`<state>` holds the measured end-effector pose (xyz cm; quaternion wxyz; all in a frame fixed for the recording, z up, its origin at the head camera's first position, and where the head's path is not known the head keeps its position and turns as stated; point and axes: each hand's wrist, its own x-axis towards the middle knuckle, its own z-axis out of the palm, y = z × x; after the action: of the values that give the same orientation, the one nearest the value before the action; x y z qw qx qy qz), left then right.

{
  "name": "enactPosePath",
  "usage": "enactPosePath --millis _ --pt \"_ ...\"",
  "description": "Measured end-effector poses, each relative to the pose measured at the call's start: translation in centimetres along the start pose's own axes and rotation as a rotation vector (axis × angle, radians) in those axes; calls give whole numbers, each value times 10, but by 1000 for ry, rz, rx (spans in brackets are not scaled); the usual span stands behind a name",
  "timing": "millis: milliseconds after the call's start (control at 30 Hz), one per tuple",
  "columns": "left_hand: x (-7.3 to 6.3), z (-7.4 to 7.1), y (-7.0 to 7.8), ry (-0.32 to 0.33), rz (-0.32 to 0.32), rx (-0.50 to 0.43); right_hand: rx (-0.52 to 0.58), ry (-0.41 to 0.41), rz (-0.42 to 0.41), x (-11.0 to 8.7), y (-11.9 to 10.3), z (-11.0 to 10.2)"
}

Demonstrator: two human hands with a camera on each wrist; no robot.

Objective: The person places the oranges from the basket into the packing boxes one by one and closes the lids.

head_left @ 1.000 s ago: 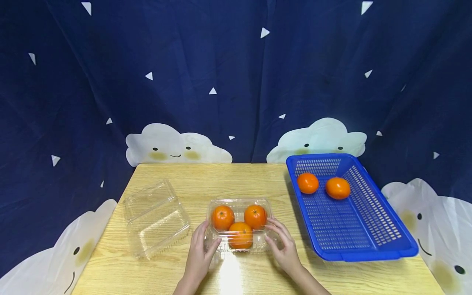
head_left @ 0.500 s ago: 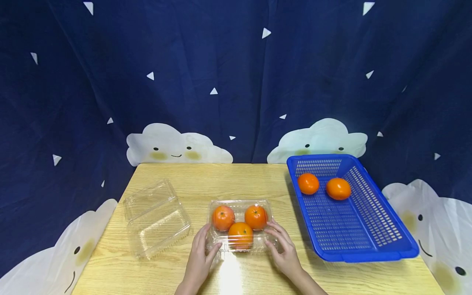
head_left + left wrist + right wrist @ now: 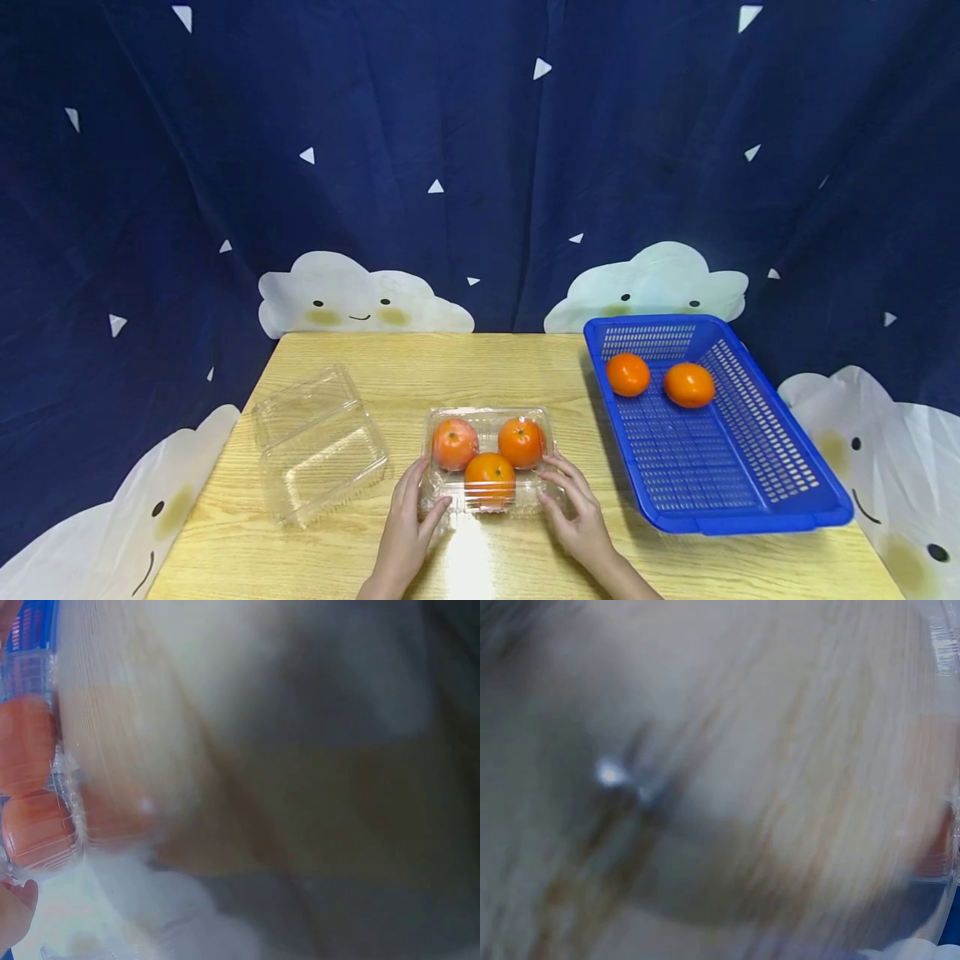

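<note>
A clear plastic clamshell box (image 3: 489,414) stands on the table at the front middle in the head view. Inside are three oranges: a left one (image 3: 455,444), a right one (image 3: 521,442) and a front one (image 3: 490,482). Clear plastic with glare shows over them; whether the lid is fastened cannot be told. My left hand (image 3: 405,522) grips the box's left side, thumb at the front corner. On the right side, my right hand (image 3: 579,517) holds it likewise. In the left wrist view, oranges (image 3: 37,829) show through the plastic at the left edge. The right wrist view is mostly blurred.
A blue plastic basket (image 3: 705,467) stands at the right of the table with two more oranges, one (image 3: 627,375) by its left wall and another (image 3: 689,385) beside it. Another clear clamshell box (image 3: 322,454) lies opened out at the left. A dark blue curtain (image 3: 480,150) hangs behind.
The plastic edge over the front orange sits slightly lower, and glare now covers the left orange. Both hands stay at the box's sides, with only tiny shifts. The basket and the other box have not moved.
</note>
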<state>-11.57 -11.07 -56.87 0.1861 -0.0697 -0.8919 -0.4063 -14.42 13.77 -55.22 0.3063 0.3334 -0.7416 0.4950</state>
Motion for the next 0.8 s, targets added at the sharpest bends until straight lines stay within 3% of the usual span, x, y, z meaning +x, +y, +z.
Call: enactPosePath --millis 133,267,500,800 --pt "-1 -1 0 4 5 -5 38 -15 18 -3 2 -1" --pt "-2 -2 -2 -10 9 -39 143 -22 67 -9 10 -2" --pt "-1 -3 -5 -39 -7 -111 408 44 285 -17 19 -1" --pt "3 -3 -4 3 -106 -292 349 90 455 -20 14 2"
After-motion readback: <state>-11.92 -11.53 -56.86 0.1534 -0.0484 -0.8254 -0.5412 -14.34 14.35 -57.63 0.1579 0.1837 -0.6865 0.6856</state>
